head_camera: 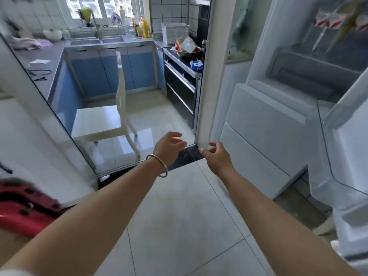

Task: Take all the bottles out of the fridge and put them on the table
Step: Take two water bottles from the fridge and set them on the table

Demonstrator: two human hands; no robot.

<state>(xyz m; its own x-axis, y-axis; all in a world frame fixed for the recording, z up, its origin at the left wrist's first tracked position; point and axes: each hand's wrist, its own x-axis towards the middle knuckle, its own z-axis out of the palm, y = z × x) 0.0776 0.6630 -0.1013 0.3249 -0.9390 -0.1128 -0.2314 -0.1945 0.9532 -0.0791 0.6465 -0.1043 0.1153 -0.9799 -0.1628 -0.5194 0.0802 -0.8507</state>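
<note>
The white fridge (264, 124) stands at the right with its upper compartment open. Its door (346, 148) swings out at the far right. Blurred red and white packages (328, 19) show on a high shelf; I see no bottle clearly inside. My left hand (169, 146), with a metal bangle on the wrist, reaches forward over the floor with loosely curled fingers and holds nothing. My right hand (215, 154) is beside it, near the fridge's lower left corner, fingers relaxed and empty. No table is in view.
A white chair (111, 118) stands on the kitchen floor ahead. Behind it are blue cabinets, a sink (95, 39) and an oven (181, 90). Several bottles (142, 26) stand on the counter by the window. A red object (23, 206) sits at the lower left.
</note>
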